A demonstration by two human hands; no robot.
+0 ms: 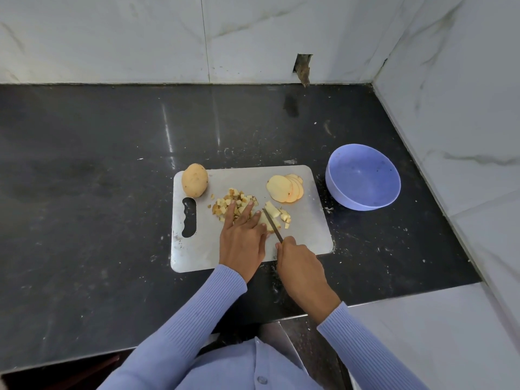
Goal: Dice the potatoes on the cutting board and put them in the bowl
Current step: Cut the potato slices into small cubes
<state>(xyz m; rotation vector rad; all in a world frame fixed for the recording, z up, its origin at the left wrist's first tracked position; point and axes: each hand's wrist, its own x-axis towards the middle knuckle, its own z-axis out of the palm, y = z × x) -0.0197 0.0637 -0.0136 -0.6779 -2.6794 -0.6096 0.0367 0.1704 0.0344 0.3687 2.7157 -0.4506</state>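
**Potato dicing in progress on cutting board; bowl holds no potato**

The grey cutting board (247,249) lies flat on the dark counter (84,192), its handle slot toward the left. One whole, unpeeled potato (194,180) sits at the board's far left corner. A fan of overlapping potato slices (284,188) rests near the far right corner. A heap of small diced pieces (235,202) occupies the middle of the board, with a few more cut pieces (284,215) just right of the blade.

The left hand (242,237) lies on the board with fingers extended, pressing down on potato strips (266,220) beneath the fingertips; its grip is apart, fingers straight. The right hand (299,266) has its grip clamped around the knife (272,224) handle. The blade points away from the person and sits against the strips, just beside the left fingertips.

The lilac bowl (363,177) stands on the counter just right of the board, apart from it, tilted slightly. Only dark specks show inside. Pale crumbs are scattered over the counter around the board. Both forearms wear ribbed lilac sleeves (197,319).
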